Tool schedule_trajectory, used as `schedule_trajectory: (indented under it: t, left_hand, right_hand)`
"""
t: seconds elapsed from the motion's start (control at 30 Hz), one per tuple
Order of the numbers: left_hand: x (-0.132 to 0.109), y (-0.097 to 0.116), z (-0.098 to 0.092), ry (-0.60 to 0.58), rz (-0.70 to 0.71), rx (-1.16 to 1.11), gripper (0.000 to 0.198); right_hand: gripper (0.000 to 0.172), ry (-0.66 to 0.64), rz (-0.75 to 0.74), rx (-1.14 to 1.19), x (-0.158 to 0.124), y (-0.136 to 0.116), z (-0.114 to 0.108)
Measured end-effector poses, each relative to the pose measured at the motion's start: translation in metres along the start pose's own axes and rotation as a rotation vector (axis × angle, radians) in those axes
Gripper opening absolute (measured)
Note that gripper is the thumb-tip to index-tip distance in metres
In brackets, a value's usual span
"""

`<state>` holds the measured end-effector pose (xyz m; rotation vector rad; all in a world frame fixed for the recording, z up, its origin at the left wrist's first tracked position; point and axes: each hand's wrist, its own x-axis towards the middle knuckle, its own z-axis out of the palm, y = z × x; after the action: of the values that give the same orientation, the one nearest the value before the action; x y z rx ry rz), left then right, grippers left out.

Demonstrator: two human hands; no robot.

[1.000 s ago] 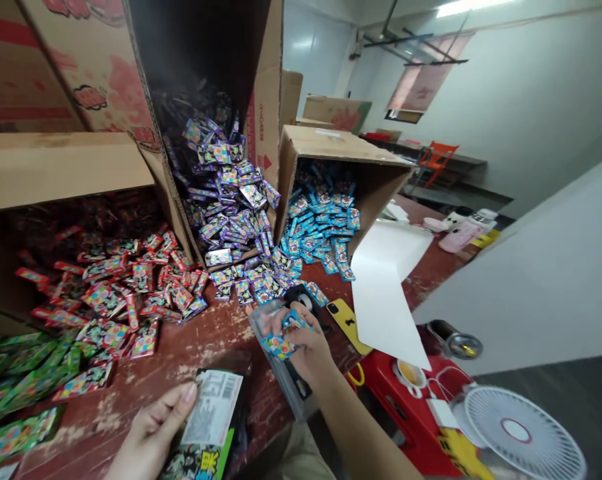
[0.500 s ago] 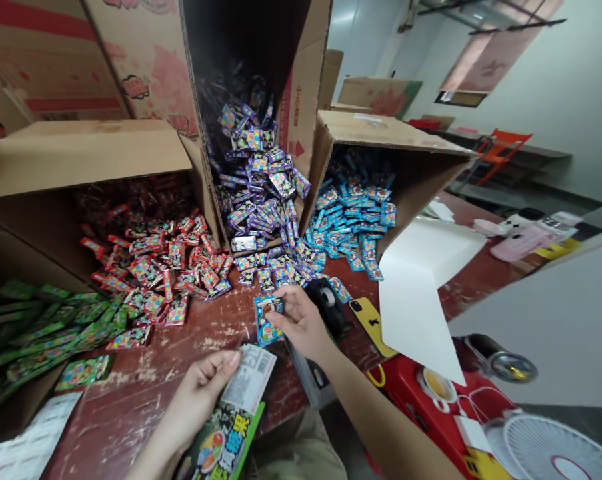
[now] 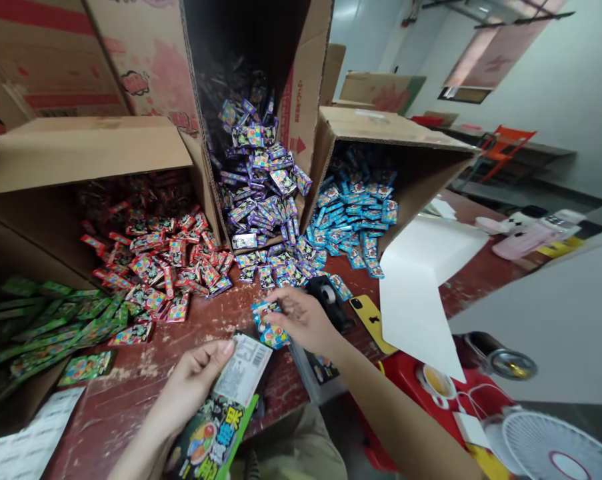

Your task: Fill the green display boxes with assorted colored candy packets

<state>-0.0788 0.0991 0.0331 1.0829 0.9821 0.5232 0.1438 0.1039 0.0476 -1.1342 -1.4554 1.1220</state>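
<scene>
My left hand [image 3: 198,373] is closed on a black and green candy box [image 3: 213,437], its thumb pressing the upper flap, which carries a white label with a barcode. My right hand [image 3: 303,319] pinches a blue candy packet [image 3: 275,335] between thumb and fingers, a little above and to the right of the flap. Loose blue packets [image 3: 353,217] spill from a carton on the right, purple packets [image 3: 263,207] from the tall middle carton, and red packets [image 3: 168,267] from the left one. Green packets [image 3: 65,320] lie at the far left.
A black tape dispenser [image 3: 331,300] stands beyond my right hand, beside a yellow phone [image 3: 373,323] and white card [image 3: 415,313]. On a red stool [image 3: 395,380] is a cup [image 3: 437,385]; a white fan [image 3: 555,447] is lower right. A printed sheet [image 3: 28,433] lies lower left.
My left hand has shifted slightly left with the box, whose labelled flap now lies more tilted. The blue packet in my right hand has turned a little and come nearer the flap.
</scene>
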Motion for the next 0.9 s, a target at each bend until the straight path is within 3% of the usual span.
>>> schedule_trajectory:
  t: [0.1,0.2,0.33,0.43,0.5,0.6,0.67,0.73,0.83,0.9]
  left_hand:
    - [0.002,-0.005,0.003,-0.016,0.070,0.097,0.038]
    - [0.004,-0.006,0.010,-0.013,0.099,0.145,0.039]
    - [0.005,-0.004,0.017,0.017,0.150,0.240,0.040]
    - [0.006,-0.004,0.015,0.047,0.157,0.237,0.042]
    - [0.007,-0.006,0.013,0.073,0.158,0.209,0.041]
    - [0.008,-0.008,0.007,0.062,0.143,0.153,0.042]
    - [0.007,-0.009,0.003,0.066,0.110,0.085,0.043]
    - [0.005,-0.011,-0.002,0.138,0.073,0.018,0.045]
    - [0.002,-0.015,-0.009,0.248,0.044,-0.059,0.044]
    - [0.002,-0.019,-0.013,0.275,0.052,-0.093,0.042]
  right_hand:
    - [0.018,-0.176,0.042,-0.042,0.003,-0.004,-0.004]
    - [0.015,-0.170,-0.001,-0.122,0.004,-0.009,-0.006]
    - [0.011,-0.273,-0.018,-0.140,0.003,-0.010,-0.004]
    - [0.013,-0.147,0.042,-0.099,0.000,-0.006,0.001]
    - [0.018,-0.036,-0.010,-0.092,-0.005,-0.001,0.008]
    - [0.020,-0.080,-0.169,-0.120,-0.010,0.014,0.016]
    - [0.019,-0.128,-0.188,-0.173,-0.005,0.030,0.013]
    - [0.017,-0.020,-0.101,-0.285,0.009,0.049,-0.004]
    - [0.018,0.399,0.146,-0.502,0.042,0.074,-0.048]
    - [0.020,0.572,0.226,-0.567,0.062,0.085,-0.076]
